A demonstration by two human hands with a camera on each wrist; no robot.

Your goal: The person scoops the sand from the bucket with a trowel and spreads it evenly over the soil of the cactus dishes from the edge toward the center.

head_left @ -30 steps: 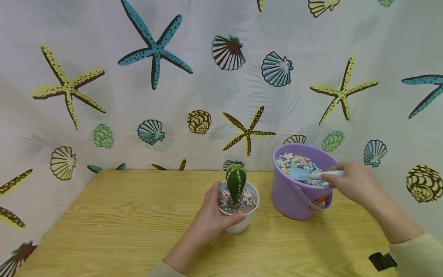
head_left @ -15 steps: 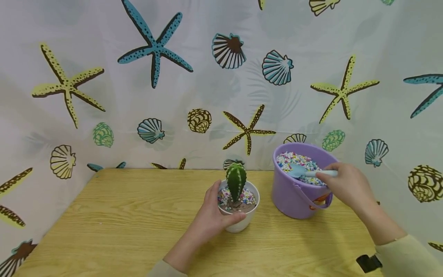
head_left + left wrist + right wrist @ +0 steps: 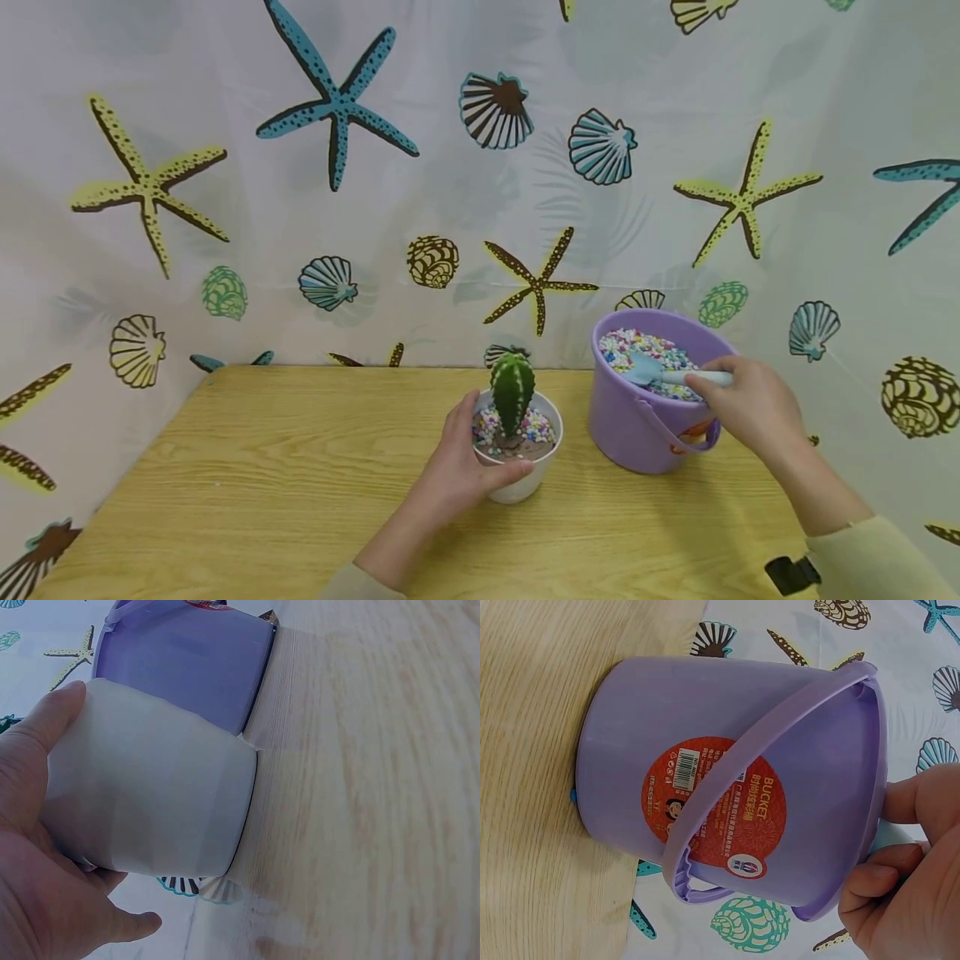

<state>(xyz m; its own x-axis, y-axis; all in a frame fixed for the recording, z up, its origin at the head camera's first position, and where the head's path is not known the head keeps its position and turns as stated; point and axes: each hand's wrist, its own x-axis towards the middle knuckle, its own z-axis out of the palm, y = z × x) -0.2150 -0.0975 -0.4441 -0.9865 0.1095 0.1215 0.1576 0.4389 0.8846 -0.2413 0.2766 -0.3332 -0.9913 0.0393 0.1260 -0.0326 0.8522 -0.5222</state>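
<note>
A green cactus stands upright in a white pot, with brown soil and colourful pebbles around its base. My left hand grips the pot from its left side, thumb across the front. To the right stands a purple bucket filled with small multicoloured pebbles. My right hand holds the pale handle of a light-blue toy shovel over the bucket's right rim. The shovel's blade lies at the pebbles. In the right wrist view the bucket wall hides most of the shovel.
The wooden table carries the pot and bucket. Behind them hangs a white curtain printed with starfish and shells. The bucket's purple handle hangs down at its front, near a red label.
My right hand has moved slightly left, and the shovel's blade has shifted a little left with it over the pebbles. My left hand and the pot stay where they were.
</note>
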